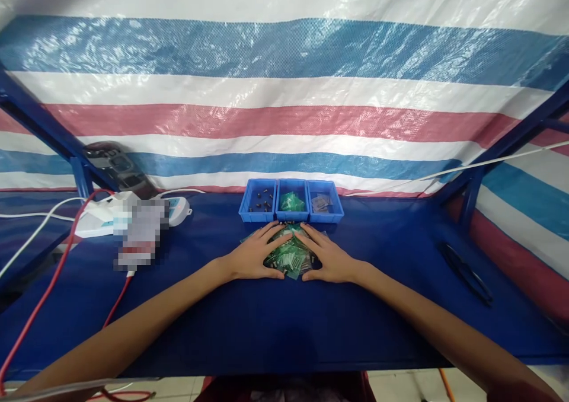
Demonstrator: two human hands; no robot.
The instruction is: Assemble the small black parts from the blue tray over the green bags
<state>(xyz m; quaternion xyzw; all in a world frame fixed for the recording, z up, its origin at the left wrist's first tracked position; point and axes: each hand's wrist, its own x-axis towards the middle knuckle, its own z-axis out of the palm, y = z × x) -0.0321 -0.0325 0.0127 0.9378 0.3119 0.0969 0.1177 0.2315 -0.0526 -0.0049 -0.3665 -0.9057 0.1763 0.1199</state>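
A heap of small green and clear plastic packets (291,255), with small dark metallic pieces among them, lies on the blue table. My left hand (255,255) rests at the left side of this heap, fingers spread. On the opposite side, my right hand (329,256) lies with its fingers spread too, and both hands frame the pile. Just behind stand three blue bins side by side. The left bin (258,217) holds several small dark cylindrical pieces, the middle bin (292,216) green packets, and the right bin (326,217) clear packets.
At the left are a white power strip (95,227), a blurred-out object (142,236) on a red cable (57,283), and a dark bundle (120,168) by the frame. Black tweezers (464,271) lie at the right. A striped tarp (284,120) hangs behind.
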